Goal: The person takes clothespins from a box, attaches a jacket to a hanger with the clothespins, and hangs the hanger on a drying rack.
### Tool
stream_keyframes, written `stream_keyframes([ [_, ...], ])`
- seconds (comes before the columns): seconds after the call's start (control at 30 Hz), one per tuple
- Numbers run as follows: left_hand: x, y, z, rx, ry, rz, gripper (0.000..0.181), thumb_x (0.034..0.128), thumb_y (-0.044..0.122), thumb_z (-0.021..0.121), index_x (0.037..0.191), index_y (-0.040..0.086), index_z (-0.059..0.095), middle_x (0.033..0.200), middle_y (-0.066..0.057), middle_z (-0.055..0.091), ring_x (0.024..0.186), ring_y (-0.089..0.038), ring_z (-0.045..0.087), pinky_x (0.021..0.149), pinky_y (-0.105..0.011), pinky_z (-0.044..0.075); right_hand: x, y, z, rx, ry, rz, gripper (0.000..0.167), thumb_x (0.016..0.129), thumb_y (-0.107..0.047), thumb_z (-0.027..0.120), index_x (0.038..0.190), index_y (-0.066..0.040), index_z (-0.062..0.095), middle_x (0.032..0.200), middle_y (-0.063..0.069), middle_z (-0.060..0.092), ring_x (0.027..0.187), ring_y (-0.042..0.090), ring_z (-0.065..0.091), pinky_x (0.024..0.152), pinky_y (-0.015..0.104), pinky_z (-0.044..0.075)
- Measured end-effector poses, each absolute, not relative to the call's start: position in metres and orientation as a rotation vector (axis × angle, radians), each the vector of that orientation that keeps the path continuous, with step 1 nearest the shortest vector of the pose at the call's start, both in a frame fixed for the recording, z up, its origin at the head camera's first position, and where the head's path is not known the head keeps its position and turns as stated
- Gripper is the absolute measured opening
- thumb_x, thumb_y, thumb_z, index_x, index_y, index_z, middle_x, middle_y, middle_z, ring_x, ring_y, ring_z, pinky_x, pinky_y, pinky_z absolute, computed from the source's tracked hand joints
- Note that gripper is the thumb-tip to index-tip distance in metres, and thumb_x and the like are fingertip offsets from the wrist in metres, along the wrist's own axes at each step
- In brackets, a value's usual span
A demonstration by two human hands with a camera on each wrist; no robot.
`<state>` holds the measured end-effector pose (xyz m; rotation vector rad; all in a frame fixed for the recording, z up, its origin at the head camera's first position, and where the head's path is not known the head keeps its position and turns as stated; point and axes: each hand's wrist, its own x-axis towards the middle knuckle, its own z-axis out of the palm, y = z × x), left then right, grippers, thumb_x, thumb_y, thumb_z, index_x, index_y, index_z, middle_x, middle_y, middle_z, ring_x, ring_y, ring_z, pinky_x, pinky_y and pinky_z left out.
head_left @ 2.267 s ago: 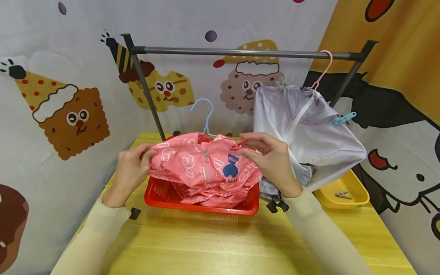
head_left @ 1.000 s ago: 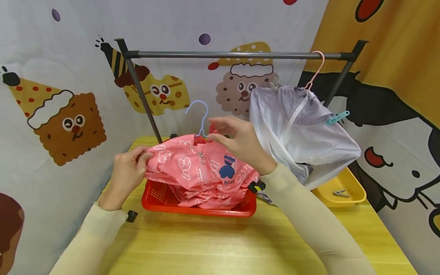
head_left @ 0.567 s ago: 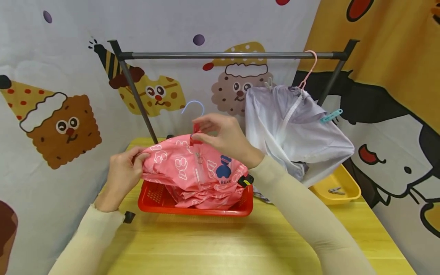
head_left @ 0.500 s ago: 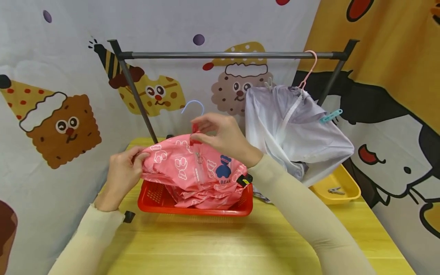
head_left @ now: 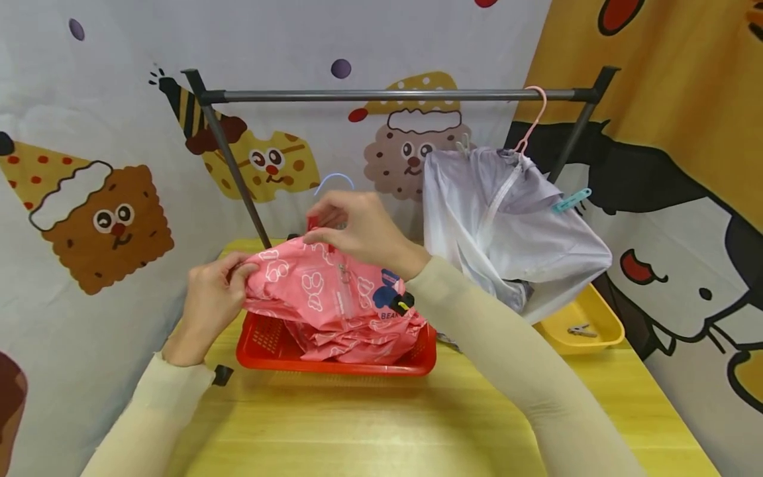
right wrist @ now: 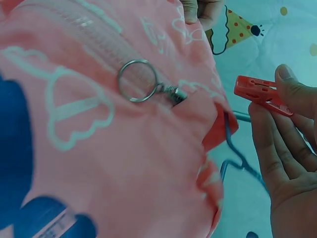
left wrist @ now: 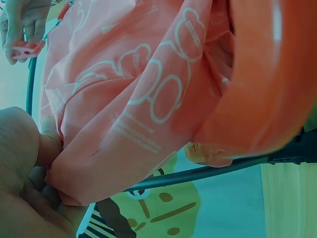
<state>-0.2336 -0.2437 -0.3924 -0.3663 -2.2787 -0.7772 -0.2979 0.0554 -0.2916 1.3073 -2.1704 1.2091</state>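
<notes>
A pink zip jacket (head_left: 316, 285) with white bear outlines and a blue bear print lies bunched over a red basket (head_left: 336, 367). My left hand (head_left: 211, 298) pinches the jacket's edge on the left, fingers curled over the cloth. My right hand (head_left: 363, 228) holds a red clothespin (right wrist: 260, 95) between thumb and fingers, close above the jacket's left shoulder. In the right wrist view the clothespin is apart from the cloth. A blue hanger (head_left: 335, 176) rises from the neck, its lower part hidden by my right hand. A zipper ring (right wrist: 137, 81) hangs near the collar.
A grey rack (head_left: 381, 96) spans the back. From its right end a pale grey garment (head_left: 512, 232) hangs on a pink hanger (head_left: 534, 122), with a teal clothespin (head_left: 572, 200) clipped on. A yellow tray (head_left: 608, 331) at right holds a grey clothespin (head_left: 581, 330).
My right hand has carried the red clothespin leftward from the jacket's right side, past the hanger, to its left shoulder. My left hand keeps its grip on the cloth. The view shifts slightly.
</notes>
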Motion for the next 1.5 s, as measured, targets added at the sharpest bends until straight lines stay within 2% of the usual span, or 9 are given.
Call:
stream_keyframes([
  [0.17,-0.232,-0.244,-0.392,-0.367,-2.284,-0.772,0.013,0.1037,0.002,0.085,0.115,-0.004,0.086,0.095,-0.025,0.085,0.06,-0.023,0.061,0.061,-0.003,0.04,-0.296,0.038,-0.285,1.336,-2.189,1.215,0.023,0.094,-0.014,0.1,0.109,-0.005,0.085,0.101,0.005,0.089,0.088,0.007,0.084,0.087,0.02,0.067],
  [0.33,-0.234,-0.244,-0.39,-0.386,-2.276,-0.78,0.013,0.1039,0.002,0.085,0.115,-0.004,0.086,0.096,-0.025,0.086,0.061,-0.024,0.063,0.062,-0.001,0.04,-0.296,0.024,-0.278,1.362,-2.181,1.154,0.016,0.095,-0.011,0.099,0.099,-0.007,0.085,0.096,0.005,0.089,0.085,0.009,0.084,0.084,0.018,0.066],
  [0.53,-0.234,-0.242,-0.389,-0.39,-2.268,-0.786,0.012,0.1037,0.003,0.085,0.114,-0.003,0.087,0.097,-0.024,0.086,0.061,-0.023,0.063,0.062,-0.001,0.04,-0.298,0.01,-0.274,1.387,-2.22,1.124,0.01,0.099,-0.005,0.094,0.093,-0.006,0.085,0.094,0.006,0.089,0.087,0.008,0.085,0.08,0.016,0.065],
  [0.77,-0.235,-0.242,-0.387,-0.393,-2.258,-0.8,0.013,0.1036,0.001,0.085,0.115,-0.004,0.086,0.099,-0.027,0.086,0.064,-0.029,0.07,0.069,0.006,0.039,-0.3,0.0,-0.268,1.336,-2.349,1.027,0.009,0.1,-0.012,0.094,0.094,-0.009,0.088,0.094,0.002,0.09,0.084,0.005,0.084,0.075,0.016,0.061],
  [1.07,-0.234,-0.241,-0.388,-0.4,-2.251,-0.791,0.012,0.1028,0.001,0.085,0.114,-0.004,0.087,0.098,-0.026,0.086,0.063,-0.029,0.07,0.068,0.005,0.039,-0.303,-0.006,-0.267,1.29,-2.463,0.937,0.009,0.102,-0.017,0.093,0.097,-0.011,0.089,0.097,0.0,0.09,0.084,0.005,0.081,0.076,0.015,0.06],
  [1.37,-0.232,-0.239,-0.384,-0.416,-2.245,-0.791,0.013,0.1037,0.001,0.084,0.115,-0.005,0.086,0.101,-0.028,0.086,0.066,-0.036,0.076,0.079,0.01,0.036,-0.304,-0.012,-0.272,1.31,-2.501,0.896,0.01,0.102,-0.018,0.094,0.095,-0.013,0.089,0.097,-0.001,0.088,0.085,0.007,0.078,0.078,0.016,0.058],
  [1.5,-0.233,-0.238,-0.384,-0.438,-2.231,-0.778,0.012,0.103,-0.001,0.084,0.114,-0.005,0.086,0.1,-0.027,0.086,0.066,-0.036,0.076,0.08,0.01,0.035,-0.304,-0.012,-0.275,1.297,-2.509,0.891,0.011,0.1,-0.019,0.095,0.101,-0.011,0.089,0.098,0.001,0.089,0.087,0.008,0.08,0.081,0.017,0.06],
])
